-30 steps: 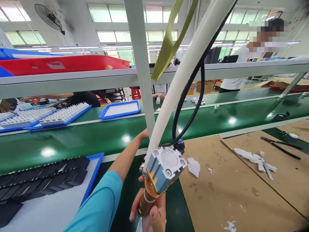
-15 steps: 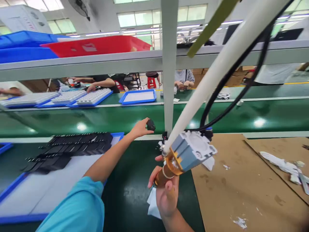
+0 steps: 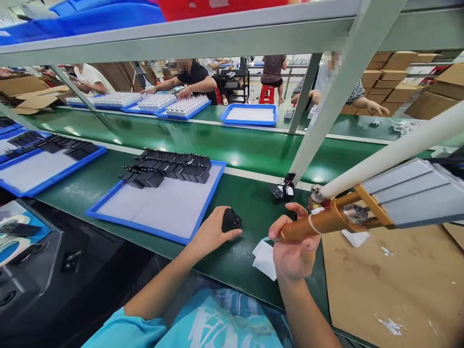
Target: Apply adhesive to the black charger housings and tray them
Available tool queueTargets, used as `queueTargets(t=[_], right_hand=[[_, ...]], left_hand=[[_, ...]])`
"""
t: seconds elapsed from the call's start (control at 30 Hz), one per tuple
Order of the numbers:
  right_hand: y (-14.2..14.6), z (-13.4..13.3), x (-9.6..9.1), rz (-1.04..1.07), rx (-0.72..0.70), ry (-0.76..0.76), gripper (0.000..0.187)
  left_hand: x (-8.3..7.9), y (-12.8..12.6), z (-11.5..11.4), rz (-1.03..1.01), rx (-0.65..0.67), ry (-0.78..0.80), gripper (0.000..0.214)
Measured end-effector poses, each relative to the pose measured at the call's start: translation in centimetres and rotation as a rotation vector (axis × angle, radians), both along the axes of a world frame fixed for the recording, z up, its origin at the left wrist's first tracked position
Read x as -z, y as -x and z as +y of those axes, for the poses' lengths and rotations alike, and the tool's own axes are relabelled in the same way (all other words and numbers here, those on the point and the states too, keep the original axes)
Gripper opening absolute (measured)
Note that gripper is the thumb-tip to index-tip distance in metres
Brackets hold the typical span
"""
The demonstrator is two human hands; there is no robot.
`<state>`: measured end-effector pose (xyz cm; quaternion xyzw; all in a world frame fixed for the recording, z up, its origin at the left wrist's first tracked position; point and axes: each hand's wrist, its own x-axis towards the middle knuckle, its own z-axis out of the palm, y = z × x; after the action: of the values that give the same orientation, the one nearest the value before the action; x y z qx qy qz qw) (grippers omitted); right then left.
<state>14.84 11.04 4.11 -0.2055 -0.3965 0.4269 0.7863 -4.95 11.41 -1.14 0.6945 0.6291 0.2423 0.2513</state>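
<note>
My left hand [image 3: 212, 232] is closed around a small black part [image 3: 231, 220] and holds it just above the green bench, right of a blue tray [image 3: 159, 205] with rows of black parts [image 3: 168, 166]. My right hand [image 3: 295, 249] grips the brass-coloured handle of a hanging pneumatic tool [image 3: 362, 210], whose grey block body and white hose stretch off to the right. A white scrap of paper [image 3: 264, 258] lies under the right hand. Another small black part [image 3: 283, 191] sits by the frame post.
A green conveyor belt [image 3: 235, 145] runs across behind the bench. Brown cardboard [image 3: 395, 285] covers the bench at right. More blue trays [image 3: 250, 115] lie beyond, where several other people work. A second tray of black parts [image 3: 39, 159] is at left. A grey shelf frame [image 3: 326, 116] rises overhead.
My left hand came back from the frame post toward me with the black part. My view dropped and turned left. The tool in my right hand tilted nearly level.
</note>
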Motion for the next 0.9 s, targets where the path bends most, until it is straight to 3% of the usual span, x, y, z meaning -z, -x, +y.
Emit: queueTargets(t=[0.17, 0.3, 0.6, 0.7, 0.8, 0.9], right_hand=[[0.0, 0.2, 0.0, -0.018, 0.029, -0.003, 0.038], [-0.1, 0.3, 0.0, -0.03, 0.042, 0.006, 0.037], [0.0, 0.3, 0.0, -0.06, 0.066, 0.019, 0.038], [0.1, 0.4, -0.1, -0.053, 0.059, 0.036, 0.038], [0.5, 0.4, -0.3, -0.042, 0.036, 0.064, 0.04], [1.2, 0.6, -0.6, -0.043, -0.009, 0.075, 0.042]], left_hand=[[0.1, 1.5, -0.7, -0.241, 0.186, 0.121, 0.063], [0.4, 1.5, -0.1, -0.357, 0.222, 0.116, 0.049], [2.4, -1.1, -0.7, -0.359, -0.094, -0.027, 0.036], [2.7, -1.1, -1.4, -0.272, -0.018, -0.082, 0.031], [3.0, -0.9, -2.0, -0.167, 0.114, -0.113, 0.05], [3.2, -1.2, -2.2, -0.094, 0.1, -0.112, 0.042]])
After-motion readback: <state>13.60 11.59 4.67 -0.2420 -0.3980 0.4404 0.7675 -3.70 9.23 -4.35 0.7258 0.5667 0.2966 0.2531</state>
